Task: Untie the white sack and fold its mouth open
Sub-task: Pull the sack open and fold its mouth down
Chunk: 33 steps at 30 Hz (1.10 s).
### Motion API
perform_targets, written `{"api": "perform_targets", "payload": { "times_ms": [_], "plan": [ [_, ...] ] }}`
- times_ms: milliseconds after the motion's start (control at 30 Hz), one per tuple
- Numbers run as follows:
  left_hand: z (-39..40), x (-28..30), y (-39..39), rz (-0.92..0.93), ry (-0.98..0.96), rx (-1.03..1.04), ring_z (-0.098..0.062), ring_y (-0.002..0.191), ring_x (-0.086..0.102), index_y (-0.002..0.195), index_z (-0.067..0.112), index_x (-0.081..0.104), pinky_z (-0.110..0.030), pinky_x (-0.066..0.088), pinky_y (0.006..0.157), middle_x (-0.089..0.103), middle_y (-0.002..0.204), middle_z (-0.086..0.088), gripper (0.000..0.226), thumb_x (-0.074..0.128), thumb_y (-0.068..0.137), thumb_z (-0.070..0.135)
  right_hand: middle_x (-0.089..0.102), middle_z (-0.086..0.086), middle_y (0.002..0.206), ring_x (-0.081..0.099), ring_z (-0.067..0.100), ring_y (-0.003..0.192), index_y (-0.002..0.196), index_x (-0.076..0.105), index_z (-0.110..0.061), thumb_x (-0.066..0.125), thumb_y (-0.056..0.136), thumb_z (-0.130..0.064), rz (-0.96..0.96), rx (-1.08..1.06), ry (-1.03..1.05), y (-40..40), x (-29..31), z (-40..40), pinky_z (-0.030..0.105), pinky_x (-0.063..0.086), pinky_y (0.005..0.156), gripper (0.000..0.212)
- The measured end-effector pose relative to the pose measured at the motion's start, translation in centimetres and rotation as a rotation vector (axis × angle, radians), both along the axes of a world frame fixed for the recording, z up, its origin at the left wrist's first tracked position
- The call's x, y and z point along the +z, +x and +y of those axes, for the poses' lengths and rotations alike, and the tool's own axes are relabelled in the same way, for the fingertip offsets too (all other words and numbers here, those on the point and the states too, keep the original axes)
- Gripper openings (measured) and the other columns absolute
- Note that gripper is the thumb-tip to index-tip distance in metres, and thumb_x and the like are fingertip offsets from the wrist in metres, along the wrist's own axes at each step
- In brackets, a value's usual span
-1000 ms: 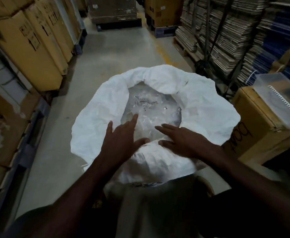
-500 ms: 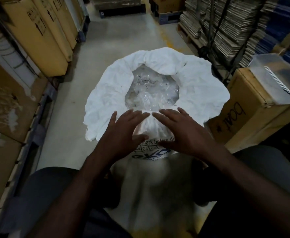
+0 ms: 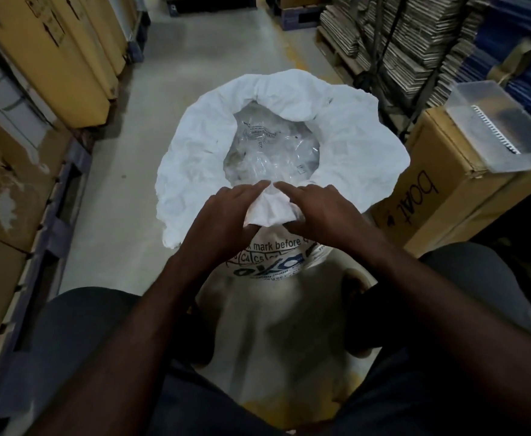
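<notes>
The white sack (image 3: pixel 352 146) is seen standing upright on the floor (image 3: pixel 125 171) of a storeroom aisle, directly in front of the person and between the knees, with a cardboard box (image 3: pixel 446 196) just beside it on the right and stacked cartons (image 3: pixel 69 58) along the left. No tie or knot can be seen at its top, so the untying is judged to be done. The mouth is already turned outward over most of its circle: a broad white collar is rolled down at the far side and on both flanks, and clear plastic packets (image 3: pixel 270 152) are exposed in the opening. The near edge is the part in hand. A bunched fold of the white fabric is pinched between the two hands, the left hand (image 3: pixel 223 218) closed on it from the left with its thumb tucked under the fold, the right hand (image 3: pixel 323 212) closed on it from the right, the fingertips of both almost meeting at the rim. Below the fold the printed side of the sack is visible. What appears to be left is little: the near section is yet to be rolled down and flattened level with the rest of the collar.
</notes>
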<state>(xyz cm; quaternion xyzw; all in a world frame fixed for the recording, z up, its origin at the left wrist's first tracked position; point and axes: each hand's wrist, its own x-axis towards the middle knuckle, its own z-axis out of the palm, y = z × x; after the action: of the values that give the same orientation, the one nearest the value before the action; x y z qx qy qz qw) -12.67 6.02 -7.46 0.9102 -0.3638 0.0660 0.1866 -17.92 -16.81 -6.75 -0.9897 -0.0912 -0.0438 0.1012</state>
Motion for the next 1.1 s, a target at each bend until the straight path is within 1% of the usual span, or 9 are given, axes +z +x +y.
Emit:
{"api": "perform_targets", "payload": {
  "times_ms": [133,267,400,467,600,733,833,967,1100],
  "plan": [
    [-1.0,0.8,0.5,-0.131,-0.041,-0.014,-0.032,0.121,0.062,0.144,0.017,0.060,-0.052,0.049,0.100,0.069,0.132,-0.004,0.059,0.055,0.088,0.034,0.066,0.006,0.095,0.065,0.035,0.090,0.112,0.067,-0.015,0.069,0.086,-0.027,-0.229,0.010,-0.077,0.5,0.8,0.8,0.045,0.047,0.074,0.029],
    [-2.1,1.6,0.6,-0.206,-0.108,0.097,-0.030,0.090,0.064,0.123,0.019,0.061,-0.048,0.052,0.077,0.068,0.101,-0.003,0.025,0.055,0.099,0.023,0.067,0.008,0.098,0.063,0.034,0.080,0.110,0.065,-0.012,0.068,0.084,-0.013,-0.440,-0.074,0.013,0.1,1.8,1.7,0.037,0.047,0.054,0.027],
    [-2.5,2.1,0.7,-0.253,-0.030,0.121,-0.032,0.082,0.058,0.130,0.017,0.057,-0.051,0.049,0.073,0.061,0.098,-0.006,0.038,0.054,0.093,0.013,0.057,0.008,0.078,0.048,0.033,0.059,0.108,0.058,-0.013,0.065,0.084,-0.003,-0.494,-0.080,-0.035,0.5,1.7,2.2,0.033,0.027,0.053,0.027],
    [-2.3,2.2,0.6,-0.181,-0.021,0.090,-0.029,0.091,0.055,0.140,0.020,0.052,-0.048,0.048,0.083,0.055,0.106,-0.004,0.049,0.050,0.091,0.020,0.054,0.008,0.081,0.036,0.027,0.063,0.110,0.054,-0.015,0.057,0.086,-0.001,-0.493,-0.029,-0.049,1.1,1.6,2.1,0.035,0.026,0.062,0.027],
    [-1.1,2.7,-0.3,0.144,-0.095,0.012,-0.014,0.114,0.039,0.162,0.036,0.032,-0.035,0.029,0.106,0.036,0.115,0.007,0.064,0.045,0.101,0.053,0.056,0.005,0.104,0.053,0.029,0.086,0.126,0.051,-0.018,0.056,0.087,-0.010,-0.337,0.035,0.022,1.2,1.3,1.1,0.041,0.039,0.078,0.040],
    [0.5,2.9,0.4,0.276,-0.069,0.019,-0.014,0.121,0.041,0.160,0.043,0.036,-0.037,0.028,0.113,0.040,0.116,0.007,0.061,0.042,0.102,0.062,0.052,0.003,0.113,0.052,0.023,0.092,0.147,0.048,-0.020,0.067,0.090,-0.028,-0.212,0.132,0.049,0.3,0.9,0.6,0.038,0.040,0.081,0.060],
    [1.2,2.1,0.8,0.343,-0.051,0.016,-0.015,0.115,0.052,0.143,0.048,0.053,-0.041,0.046,0.106,0.046,0.116,0.011,0.054,0.064,0.093,0.066,0.050,0.002,0.113,0.054,0.024,0.076,0.135,0.059,-0.025,0.071,0.091,-0.021,-0.206,0.096,0.034,0.3,0.5,0.4,0.032,0.035,0.059,0.045],
    [0.4,2.5,0.9,0.254,-0.019,-0.030,-0.014,0.113,0.066,0.131,0.038,0.062,-0.044,0.055,0.096,0.068,0.124,0.014,0.063,0.074,0.077,0.068,0.057,0.002,0.139,0.059,0.026,0.095,0.130,0.062,-0.025,0.073,0.083,-0.011,-0.256,0.019,-0.017,-0.2,-0.1,0.9,0.031,0.041,0.059,0.050],
    [-0.5,2.3,0.7,0.035,0.004,0.058,-0.021,0.095,0.072,0.122,0.033,0.071,-0.036,0.053,0.078,0.076,0.105,0.005,0.030,0.069,0.092,0.031,0.071,0.001,0.105,0.060,0.029,0.090,0.130,0.061,-0.020,0.070,0.080,-0.016,-0.275,0.047,-0.004,-0.2,-0.5,2.1,0.036,0.042,0.067,0.051]
  ]
}}
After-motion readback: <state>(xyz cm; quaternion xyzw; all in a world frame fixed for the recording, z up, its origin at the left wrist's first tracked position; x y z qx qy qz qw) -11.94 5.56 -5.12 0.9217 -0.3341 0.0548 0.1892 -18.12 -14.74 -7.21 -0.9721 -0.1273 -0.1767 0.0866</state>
